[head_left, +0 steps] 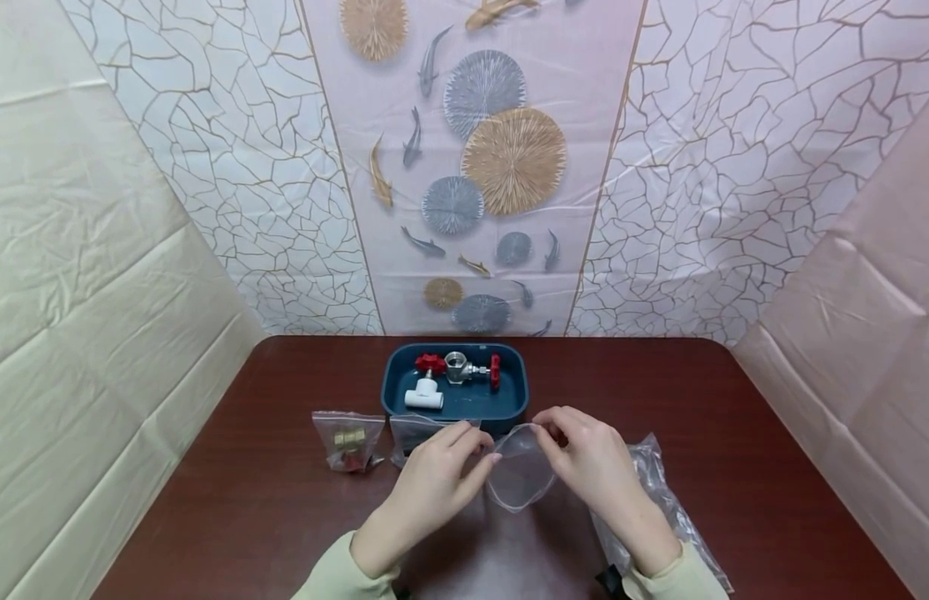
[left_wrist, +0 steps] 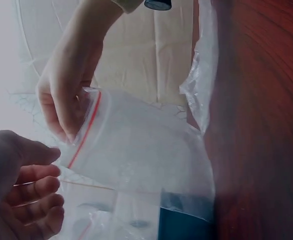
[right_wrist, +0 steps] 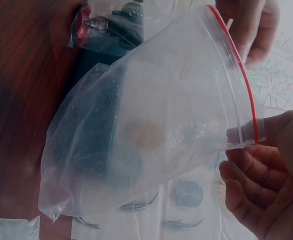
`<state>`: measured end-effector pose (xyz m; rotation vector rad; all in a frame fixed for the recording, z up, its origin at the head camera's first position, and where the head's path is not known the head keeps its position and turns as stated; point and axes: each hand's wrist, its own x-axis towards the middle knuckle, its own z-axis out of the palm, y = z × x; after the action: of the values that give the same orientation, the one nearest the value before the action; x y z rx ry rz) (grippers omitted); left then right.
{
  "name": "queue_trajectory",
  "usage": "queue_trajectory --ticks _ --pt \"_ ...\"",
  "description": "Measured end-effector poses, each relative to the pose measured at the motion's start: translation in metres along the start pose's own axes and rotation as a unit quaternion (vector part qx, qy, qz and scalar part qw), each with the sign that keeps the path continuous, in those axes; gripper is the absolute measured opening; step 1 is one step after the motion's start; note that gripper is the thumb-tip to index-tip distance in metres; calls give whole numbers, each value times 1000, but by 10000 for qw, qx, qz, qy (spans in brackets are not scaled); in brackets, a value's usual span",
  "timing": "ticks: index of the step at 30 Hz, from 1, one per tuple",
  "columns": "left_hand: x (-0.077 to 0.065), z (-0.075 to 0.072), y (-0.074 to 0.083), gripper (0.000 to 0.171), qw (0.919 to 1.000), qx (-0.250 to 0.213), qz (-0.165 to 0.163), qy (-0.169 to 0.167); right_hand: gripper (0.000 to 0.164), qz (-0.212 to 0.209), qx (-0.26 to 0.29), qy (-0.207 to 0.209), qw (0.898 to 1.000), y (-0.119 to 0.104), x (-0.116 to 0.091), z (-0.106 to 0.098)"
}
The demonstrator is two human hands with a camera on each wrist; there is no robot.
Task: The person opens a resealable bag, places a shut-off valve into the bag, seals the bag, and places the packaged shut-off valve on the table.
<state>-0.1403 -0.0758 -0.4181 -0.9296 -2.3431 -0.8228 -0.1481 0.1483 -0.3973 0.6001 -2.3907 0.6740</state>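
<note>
"Patterned cloth (head_left: 681,192) rises right behind our brown surface's (head_left: 269,533) far edge, and pale cloth walls (head_left: 119,333) close in on both sides of the frame."

"Where do we find the clear bag (head_left: 520,483)?"

"Low centre, just in front of the blue tray (head_left: 471,406), its mouth spread in a rounded loop."

"How are we gripping it?"

"Our left hand (head_left: 437,467) pinches the left rim, thumb and fingertips nearly together; our right hand (head_left: 587,454) pinches the upper-right rim, its other fingers curled. Both reach in from the bottom edge, angled toward each other."

"What room do we see?"

"Brown surface stretches right of the crumpled plastic (head_left: 670,492) at lower right."

"And between views?"

"Only the wrist views show us the bag's red stripe (right_wrist: 249,95); only the head view shows the white tee (head_left: 425,394) in the tray."
</note>
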Motion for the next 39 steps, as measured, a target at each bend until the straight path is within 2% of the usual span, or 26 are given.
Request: queue_trajectory --ticks 6,11,20,27,35,39 --pt "-3 6 -5 14 9995 -117 -147 -260 15 6 202 -107 9997 0 0 2" --pt "-4 4 -4 20 9982 -65 -262 -529 15 -45 247 -76 9997 1 0 2" --pt "-4 2 -2 23 9957 141 -201 -892 14 -73 225 -32 9997 4 0 3" --pt "-2 1 -2 5 9974 277 -198 -631 16 11 354 -188 9992 4 -1 1" --pt "-1 1 -6 6 9970 316 -367 -611 17 -298 824 -766 9932 9 11 -17" --pt "-1 0 -7 6 9970 318 -410 -579 14 -362 724 -878 9928 12 26 -32"
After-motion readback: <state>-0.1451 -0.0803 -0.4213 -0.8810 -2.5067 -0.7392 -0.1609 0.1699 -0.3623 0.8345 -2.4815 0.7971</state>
